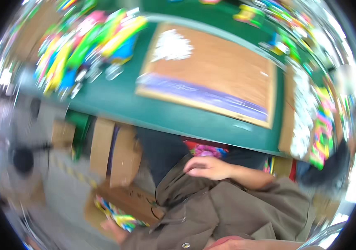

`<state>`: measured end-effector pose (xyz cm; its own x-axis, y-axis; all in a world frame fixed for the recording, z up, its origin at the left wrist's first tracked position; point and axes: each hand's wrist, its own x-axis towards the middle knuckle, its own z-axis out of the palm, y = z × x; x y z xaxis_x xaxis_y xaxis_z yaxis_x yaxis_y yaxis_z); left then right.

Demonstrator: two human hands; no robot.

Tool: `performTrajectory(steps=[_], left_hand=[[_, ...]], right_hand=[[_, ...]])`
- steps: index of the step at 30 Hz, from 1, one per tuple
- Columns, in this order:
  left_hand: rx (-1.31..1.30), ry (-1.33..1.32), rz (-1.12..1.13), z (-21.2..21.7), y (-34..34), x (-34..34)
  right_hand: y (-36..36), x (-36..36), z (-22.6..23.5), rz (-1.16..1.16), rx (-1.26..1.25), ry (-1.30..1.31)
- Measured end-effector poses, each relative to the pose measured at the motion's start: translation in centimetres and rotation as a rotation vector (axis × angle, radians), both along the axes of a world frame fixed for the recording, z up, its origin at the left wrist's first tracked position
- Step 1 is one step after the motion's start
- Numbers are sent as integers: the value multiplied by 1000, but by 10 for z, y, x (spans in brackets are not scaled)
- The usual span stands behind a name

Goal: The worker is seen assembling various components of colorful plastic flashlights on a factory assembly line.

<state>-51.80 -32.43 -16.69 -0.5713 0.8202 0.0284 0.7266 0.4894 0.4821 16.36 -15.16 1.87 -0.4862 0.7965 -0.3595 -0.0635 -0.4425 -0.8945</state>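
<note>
My right hand [211, 168] rests over my lap, above the brown-grey coat [248, 208]. Its fingers are loosely bent and apart, with nothing visible in them. Down at my left side, my left hand [113, 229] is at a cardboard box [134, 204]. Colourful packets [121, 216] in yellow, green and blue lie inside that box, right beside the hand. Motion smears the left fingers, so whether they grip a packet cannot be made out.
Ahead is a green table [178, 110] carrying a wood-framed brown board [219, 62] with white pieces [171, 45] and a purple strip [203, 95]. Colourful packaged items [90, 39] crowd its left side. White pieces fill a box [287, 108] on the right. Cartons [124, 156] stand below.
</note>
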Motion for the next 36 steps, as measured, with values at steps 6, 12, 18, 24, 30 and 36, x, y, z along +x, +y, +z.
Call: performTrajectory(steps=[6, 12, 18, 24, 30, 36], left_hand=[[237, 145, -203, 17, 182, 187], [845, -113, -1264, 171, 294, 453], [517, -395, -1349, 171, 318, 563], [617, -54, -1338, 160, 312, 579], [631, -177, -1341, 164, 314, 586], [683, -408, -1393, 283, 336, 589]], right_hand=[[-43, 34, 1, -233, 60, -28], [-51, 106, 83, -486, 250, -265], [101, 269, 132, -840, 567, -1203], [186, 421, 58, -688, 25, -1761], [196, 478, 33, -900, 291, -1508], [176, 366, 229, -346, 526, -1066]])
